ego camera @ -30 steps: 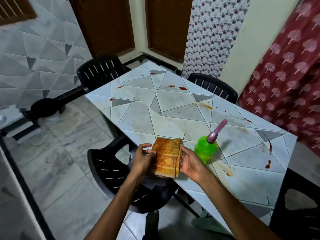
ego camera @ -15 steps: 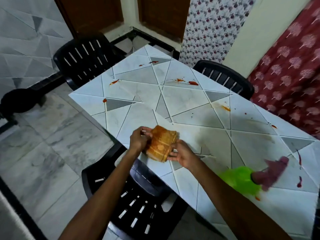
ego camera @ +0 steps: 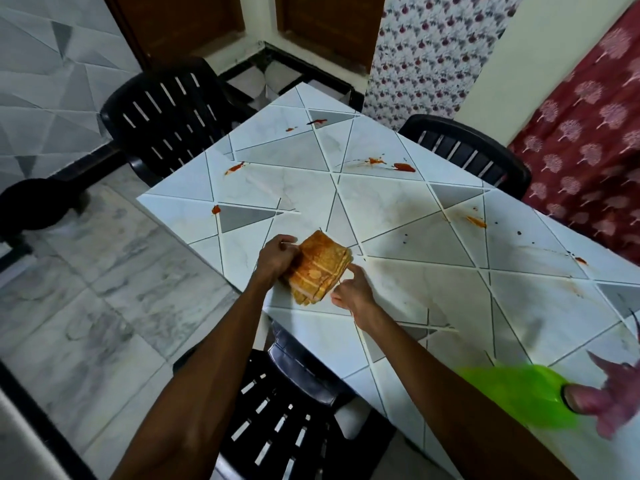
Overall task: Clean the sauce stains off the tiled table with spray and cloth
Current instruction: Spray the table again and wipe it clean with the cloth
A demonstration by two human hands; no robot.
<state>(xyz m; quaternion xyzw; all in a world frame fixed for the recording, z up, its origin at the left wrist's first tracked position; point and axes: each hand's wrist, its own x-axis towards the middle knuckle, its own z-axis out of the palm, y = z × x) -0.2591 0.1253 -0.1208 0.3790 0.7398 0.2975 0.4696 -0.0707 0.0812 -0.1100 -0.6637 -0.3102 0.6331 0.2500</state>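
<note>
A folded orange cloth (ego camera: 318, 268), stained with sauce, sits above the near left part of the tiled table (ego camera: 398, 216). My left hand (ego camera: 275, 256) grips its left edge. My right hand (ego camera: 353, 291) touches its right side with the index finger stretched along the edge. Red sauce stains dot the table: one (ego camera: 403, 167) at the far middle, one (ego camera: 234, 168) at the far left, one (ego camera: 215, 209) near the left edge. A green spray bottle (ego camera: 530, 396) with a pink nozzle stands blurred at the near right, apart from both hands.
Black plastic chairs surround the table: one (ego camera: 277, 410) right below my arms, one (ego camera: 169, 123) at the far left, one (ego camera: 467, 150) at the far right. A red patterned curtain (ego camera: 588, 150) hangs on the right. Grey marble floor spreads to the left.
The view has tilted down and leftward, so the spray bottle has slid to the lower right corner. Both hands have carried the cloth further onto the table, turning it at a slant.
</note>
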